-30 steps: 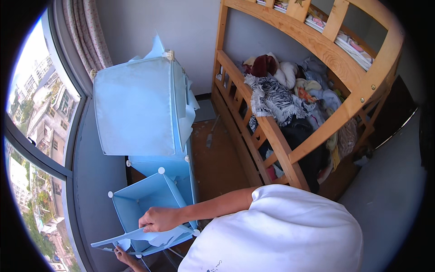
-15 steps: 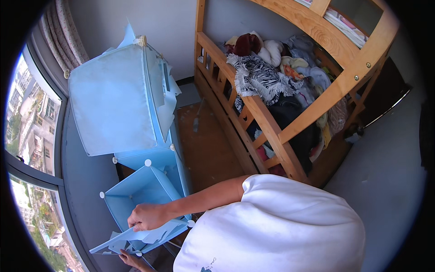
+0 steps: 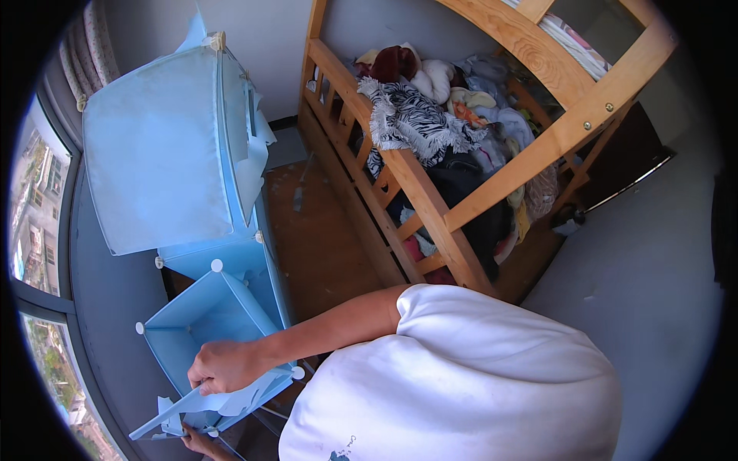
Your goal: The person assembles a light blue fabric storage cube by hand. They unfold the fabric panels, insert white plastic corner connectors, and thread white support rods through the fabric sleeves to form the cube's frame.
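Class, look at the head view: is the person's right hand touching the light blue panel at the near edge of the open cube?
Touching. The head view shows the right hand with fingers curled over the light blue panel at the open cube's near edge, no gap visible.

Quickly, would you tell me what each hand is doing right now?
Right hand: closed on the edge of the blue panel.
Left hand: mostly hidden beneath the panel; grip cannot be told.

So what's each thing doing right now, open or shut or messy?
Lower blue cube: open on top.
Loose blue panel: tilted, gripped by right hand.
Left hand: under the panel, mostly hidden.
Tall blue cabinet: standing, its side flap hanging loose.
Wooden bunk bed: heaped with clothes.
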